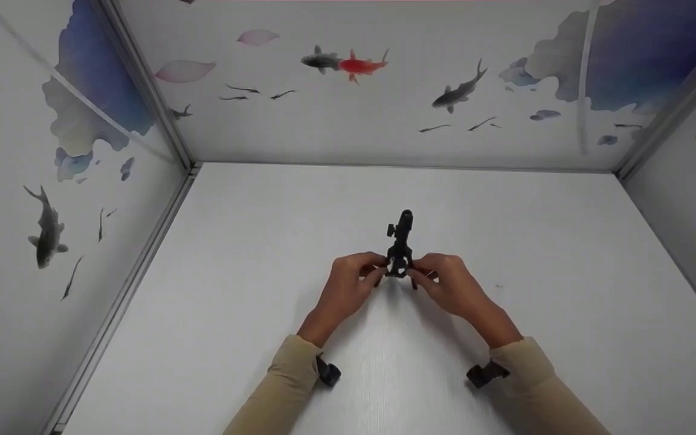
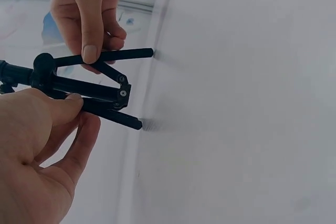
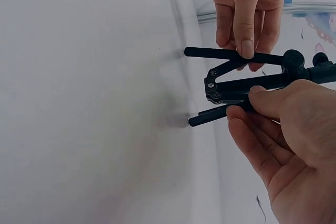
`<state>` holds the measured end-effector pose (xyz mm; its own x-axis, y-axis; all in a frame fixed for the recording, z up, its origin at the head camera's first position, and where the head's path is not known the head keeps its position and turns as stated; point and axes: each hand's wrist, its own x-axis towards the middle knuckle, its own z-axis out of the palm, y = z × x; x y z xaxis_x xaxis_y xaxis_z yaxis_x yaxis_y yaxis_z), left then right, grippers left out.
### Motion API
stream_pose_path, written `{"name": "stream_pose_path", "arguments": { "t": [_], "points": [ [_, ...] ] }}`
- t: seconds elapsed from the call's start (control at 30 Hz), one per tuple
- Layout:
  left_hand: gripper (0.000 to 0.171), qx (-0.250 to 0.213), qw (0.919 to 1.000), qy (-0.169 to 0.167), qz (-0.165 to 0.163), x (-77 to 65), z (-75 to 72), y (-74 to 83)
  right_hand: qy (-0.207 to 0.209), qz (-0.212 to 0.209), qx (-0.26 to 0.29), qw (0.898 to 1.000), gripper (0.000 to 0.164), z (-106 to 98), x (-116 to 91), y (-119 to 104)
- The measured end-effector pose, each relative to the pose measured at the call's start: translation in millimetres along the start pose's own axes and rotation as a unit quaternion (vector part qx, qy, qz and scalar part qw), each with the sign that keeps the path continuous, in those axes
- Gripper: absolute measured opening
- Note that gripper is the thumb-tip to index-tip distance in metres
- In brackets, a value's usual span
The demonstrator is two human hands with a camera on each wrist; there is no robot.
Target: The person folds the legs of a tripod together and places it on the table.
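Note:
A small black tripod (image 1: 404, 229) stands upright, its legs partly spread, near the middle of the white table. A knob juts from the left side of its upper column. My left hand (image 1: 348, 281) pinches one leg between thumb and fingers. On the opposite side, my right hand (image 1: 452, 284) pinches another leg in the same way. In the left wrist view, the two held legs angle out from the hub, and a hinged brace (image 2: 123, 92) joins them to the centre column. The leg tips are close to the tabletop in the right wrist view; whether they touch it I cannot tell.
The white table (image 1: 251, 217) is bounded by a back wall (image 1: 384, 133) and side walls with printed fish and petals. Grey metal edging (image 1: 124, 296) runs along the left side. A dark wrist camera (image 1: 328, 371) is strapped at the left cuff, and another (image 1: 486, 374) at the right.

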<state>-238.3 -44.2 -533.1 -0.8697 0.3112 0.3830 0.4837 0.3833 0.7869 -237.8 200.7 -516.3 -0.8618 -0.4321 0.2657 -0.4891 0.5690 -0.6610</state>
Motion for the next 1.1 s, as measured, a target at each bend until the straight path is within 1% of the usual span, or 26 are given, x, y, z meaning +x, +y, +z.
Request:
{"name": "stream_pose_path", "arguments": {
  "t": [0.3, 0.4, 0.5, 0.67, 0.77, 0.93, 1.1],
  "points": [
    [0.016, -0.019, 0.9997, 0.011, -0.008, 0.1, 3.1, 0.6, 0.004, -0.007, -0.002, 1.0, 0.017, 1.8, -0.4, -0.1],
    [0.017, -0.029, 0.9995, 0.008, -0.011, 0.1, 2.8, -0.5, 0.005, -0.005, -0.003, 1.0, 0.017, 2.8, -0.5, 1.0],
    [0.019, -0.033, 0.9994, -0.008, -0.011, -0.3, -0.2, -2.9, 0.004, -0.009, -0.001, 1.0, 0.017, 2.7, -1.3, 1.8],
    [0.022, -0.035, 0.9974, -0.062, -0.015, 1.1, -7.2, -12.3, 0.005, -0.011, 0.0, 1.0, 0.017, 2.2, -2.2, 1.5],
    [0.022, -0.034, 0.9958, -0.083, -0.018, 3.0, -8.8, -16.4, 0.007, -0.01, 0.0, 1.0, 0.016, 2.8, -1.8, 0.9],
    [0.021, -0.026, 0.9956, -0.09, -0.01, 5.5, -9.2, -20.2, 0.013, -0.019, -0.005, 1.0, 0.014, 3.9, -1.1, 0.6],
    [0.021, -0.044, 0.9953, -0.087, -0.002, 6.3, -7.6, -22.4, 0.011, -0.014, -0.005, 1.0, 0.015, 3.7, -0.9, 0.7]
  ]
}}
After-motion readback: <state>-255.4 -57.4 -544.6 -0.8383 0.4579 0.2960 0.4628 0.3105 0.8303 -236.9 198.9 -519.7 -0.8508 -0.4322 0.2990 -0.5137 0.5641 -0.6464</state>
